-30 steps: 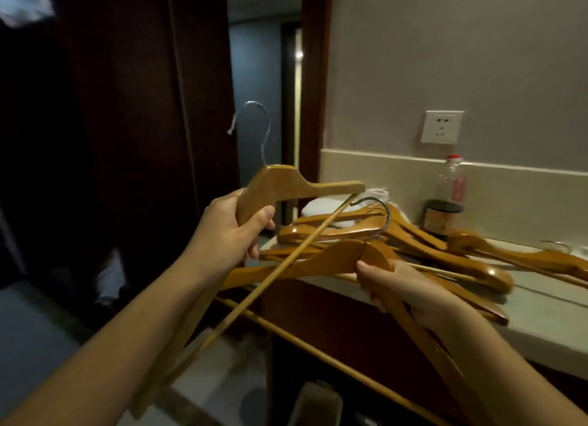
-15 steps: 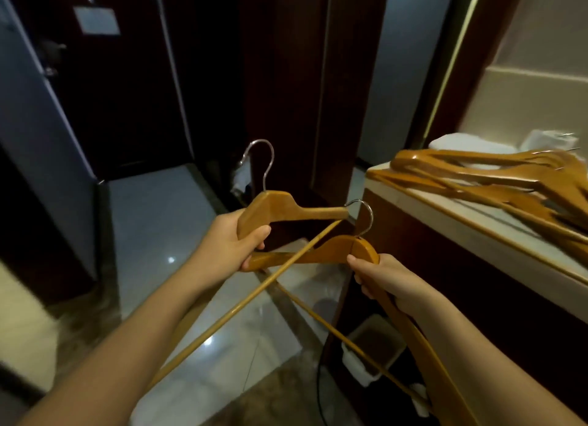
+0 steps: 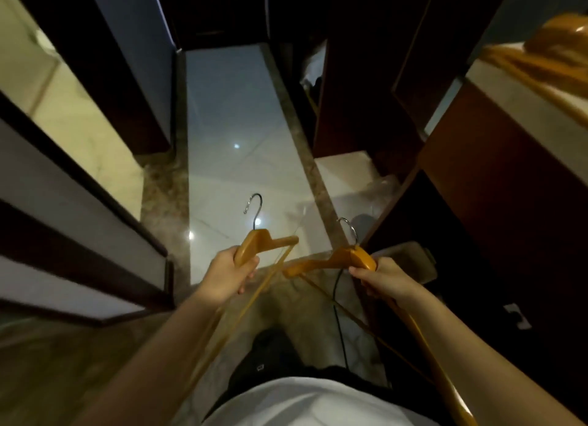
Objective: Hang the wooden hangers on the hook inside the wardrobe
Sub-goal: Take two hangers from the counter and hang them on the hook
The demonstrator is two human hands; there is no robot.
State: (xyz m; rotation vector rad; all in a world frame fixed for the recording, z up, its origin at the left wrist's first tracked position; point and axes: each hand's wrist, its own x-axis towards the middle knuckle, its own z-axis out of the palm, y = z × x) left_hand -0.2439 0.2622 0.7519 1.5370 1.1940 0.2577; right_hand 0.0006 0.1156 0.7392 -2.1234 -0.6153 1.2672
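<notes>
A pale tiled floor (image 3: 235, 114) ran ahead between dark wooden panels (image 3: 356, 75). At the far right, a light counter (image 3: 521, 101) carried a blurred heap of hangers (image 3: 553, 44). Over the floor, the left hand (image 3: 227, 274) curled its fingers round one wooden hanger (image 3: 257, 242) at the shoulder. Close beside it, the right hand (image 3: 386, 281) gripped a second hanger (image 3: 337, 260) near its neck. Their metal hooks (image 3: 254, 206) pointed away from the person.

Rightward of left hanger (image 3: 256, 243) and right hanger (image 3: 348, 257), spare hangers (image 3: 541, 63) lie on counter (image 3: 537, 115).
</notes>
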